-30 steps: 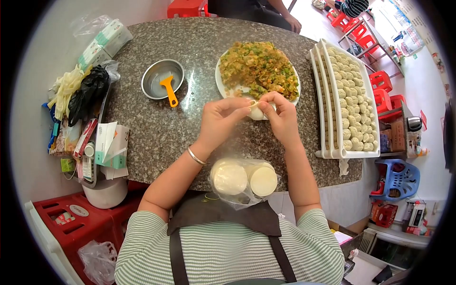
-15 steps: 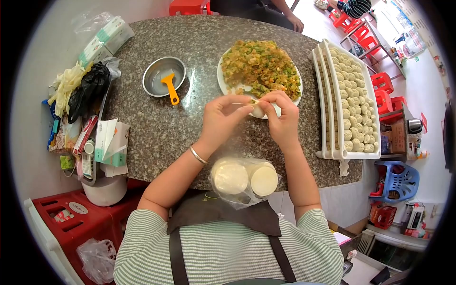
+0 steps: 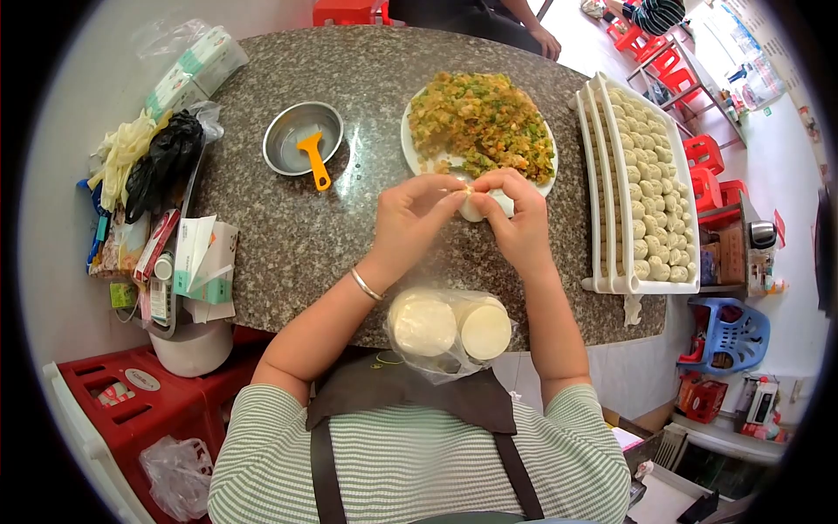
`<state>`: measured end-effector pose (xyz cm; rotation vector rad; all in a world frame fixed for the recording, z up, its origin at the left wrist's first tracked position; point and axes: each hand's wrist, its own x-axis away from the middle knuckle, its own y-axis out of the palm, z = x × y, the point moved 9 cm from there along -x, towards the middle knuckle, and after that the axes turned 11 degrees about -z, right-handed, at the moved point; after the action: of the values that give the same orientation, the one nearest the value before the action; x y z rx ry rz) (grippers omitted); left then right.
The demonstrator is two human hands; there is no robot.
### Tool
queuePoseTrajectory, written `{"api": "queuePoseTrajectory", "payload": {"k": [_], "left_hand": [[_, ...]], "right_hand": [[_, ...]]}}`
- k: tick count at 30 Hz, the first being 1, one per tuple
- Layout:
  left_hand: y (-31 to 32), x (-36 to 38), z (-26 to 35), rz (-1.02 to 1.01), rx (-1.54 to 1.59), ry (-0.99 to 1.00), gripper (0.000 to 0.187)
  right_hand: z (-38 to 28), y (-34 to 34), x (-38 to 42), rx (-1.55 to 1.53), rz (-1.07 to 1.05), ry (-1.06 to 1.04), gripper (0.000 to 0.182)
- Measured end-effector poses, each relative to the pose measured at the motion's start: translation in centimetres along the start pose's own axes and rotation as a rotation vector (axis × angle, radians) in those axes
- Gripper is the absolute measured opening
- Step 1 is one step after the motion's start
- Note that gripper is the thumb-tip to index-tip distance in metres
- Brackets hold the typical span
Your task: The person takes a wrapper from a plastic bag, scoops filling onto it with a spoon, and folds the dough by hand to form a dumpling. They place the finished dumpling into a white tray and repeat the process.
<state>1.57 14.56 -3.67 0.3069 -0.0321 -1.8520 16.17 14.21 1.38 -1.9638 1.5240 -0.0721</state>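
Note:
My left hand [image 3: 412,217] and my right hand [image 3: 517,217] meet over the table, both closed, pinching the edge of a small white dumpling [image 3: 472,208] between them. Just beyond them lies a white plate [image 3: 407,144] heaped with chopped orange and green filling [image 3: 480,120]; my fingers hide its near rim. Closer to my body, a clear plastic bag holds two stacks of round wrappers [image 3: 425,325]. To the left, a steel bowl [image 3: 278,144] contains a scraper with an orange handle [image 3: 314,162].
Stacked white trays [image 3: 642,285] of pleated dumplings [image 3: 650,192] stand on the right. Tissue boxes [image 3: 205,262], a black bag [image 3: 164,166] and packets line the left edge. Another person's hand [image 3: 547,44] rests beyond the far edge. Red stools [image 3: 701,153] stand farther right.
My fingers have shifted slightly along the dumpling's edge, and more of its white dough shows beside my right thumb. The bowl, bag and trays look unchanged.

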Motion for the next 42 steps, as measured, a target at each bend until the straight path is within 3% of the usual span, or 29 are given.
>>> {"api": "queuePoseTrajectory", "payload": {"k": [6, 8, 10, 18, 23, 27, 29, 32, 42], "left_hand": [[-0.1, -0.3, 0.6, -0.044, -0.186, 0.018, 0.013], [0.0, -0.2, 0.2, -0.041, -0.016, -0.068, 0.012], [-0.1, -0.3, -0.4, -0.057, -0.003, -0.037, 0.013], [0.3, -0.2, 0.1, -0.081, 0.009, 0.024, 0.014], [0.0, -0.1, 0.5, -0.041, -0.151, 0.061, 0.012], [-0.1, -0.3, 0.3, -0.032, -0.138, 0.038, 0.012], [0.0, -0.3, -0.9, -0.066, 0.038, -0.071, 0.012], [0.0, -0.3, -1.0, -0.089, 0.018, -0.029, 0.013], [0.3, -0.1, -0.4, -0.072, 0.001, -0.011, 0.015]], "right_hand": [[0.3, 0.0, 0.3, 0.062, 0.059, -0.003, 0.009], [0.8, -0.4, 0.4, 0.026, 0.088, 0.012, 0.01], [2.3, 0.1, 0.3, -0.131, -0.012, 0.137, 0.01], [0.9, 0.0, 0.2, -0.027, 0.014, 0.056, 0.011], [-0.4, 0.3, 0.1, 0.04, 0.008, 0.023, 0.009], [0.8, 0.1, 0.3, -0.002, 0.049, 0.056, 0.01], [1.4, -0.2, 0.3, -0.06, 0.063, 0.085, 0.01], [1.7, 0.2, 0.0, -0.084, -0.047, 0.153, 0.01], [0.0, 0.5, 0.0, 0.048, 0.013, 0.003, 0.007]]}}
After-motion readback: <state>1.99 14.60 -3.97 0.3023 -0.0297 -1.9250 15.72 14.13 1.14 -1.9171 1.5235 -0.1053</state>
